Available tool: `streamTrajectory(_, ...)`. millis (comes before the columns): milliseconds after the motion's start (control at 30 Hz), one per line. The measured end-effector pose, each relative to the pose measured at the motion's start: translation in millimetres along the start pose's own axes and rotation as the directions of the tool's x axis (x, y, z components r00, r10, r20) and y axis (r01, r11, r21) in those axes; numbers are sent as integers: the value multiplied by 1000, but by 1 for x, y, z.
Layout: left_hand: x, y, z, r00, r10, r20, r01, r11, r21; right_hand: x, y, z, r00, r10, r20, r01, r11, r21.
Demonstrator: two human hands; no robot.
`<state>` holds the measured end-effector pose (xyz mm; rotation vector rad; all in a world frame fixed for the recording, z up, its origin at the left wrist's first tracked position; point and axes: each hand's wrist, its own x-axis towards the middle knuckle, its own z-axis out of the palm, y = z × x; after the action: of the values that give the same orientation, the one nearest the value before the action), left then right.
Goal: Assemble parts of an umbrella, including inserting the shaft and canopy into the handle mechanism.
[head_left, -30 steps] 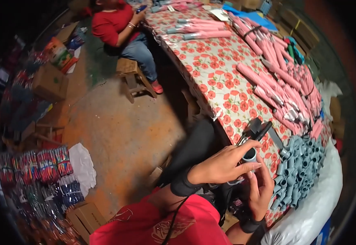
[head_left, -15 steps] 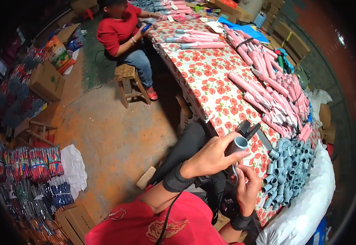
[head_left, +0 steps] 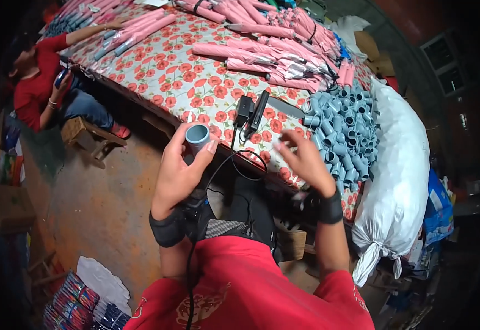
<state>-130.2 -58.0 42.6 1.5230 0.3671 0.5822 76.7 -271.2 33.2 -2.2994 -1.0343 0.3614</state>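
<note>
My left hand (head_left: 177,170) is closed round a short grey-blue plastic tube (head_left: 198,138), held upright with its round hollow end facing up, just off the table's near edge. My right hand (head_left: 307,165) hovers over the near part of the table, its fingers apart and slightly bent, with nothing seen in them. Just beyond it spreads a heap of similar grey tubes (head_left: 345,144). Between my hands on the flowered tablecloth (head_left: 196,82) lie a black box-shaped device (head_left: 244,110) with a cable and a slim black object (head_left: 258,111). A flat grey blade-like piece (head_left: 285,107) is beside them.
Folded pink umbrellas (head_left: 267,55) are piled along the far side. A long stuffed white sack (head_left: 399,159) borders the heap on the right. At the far left a seated co-worker (head_left: 36,88) in red reaches over the table. A wooden stool (head_left: 86,137) stands there.
My view has swung to the right. My right hand has left the tube and moved toward the heap, while my left hand keeps hold of it. The co-worker's arm now stretches across the table.
</note>
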Motion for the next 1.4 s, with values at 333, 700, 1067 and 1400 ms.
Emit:
streamTrajectory(333,18,-20,-30,987,-128,95,141,979,-147,217,131,-7,874,-451,-182,342,836,-430)
streamTrajectory(700,30,-50,-55,990,-131,59,139,980,-144,323,163,21,896,-440,65,319,533,-784)
streamTrajectory(1067,15,3,-23,978,-211,7,202,929,-311,11,-52,-30,948,308,-75,-214,797,565)
streamTrajectory(1400,-18,6,42,991,-117,-67,71,877,-475,-104,-117,19,998,-64,-15,65,994,84)
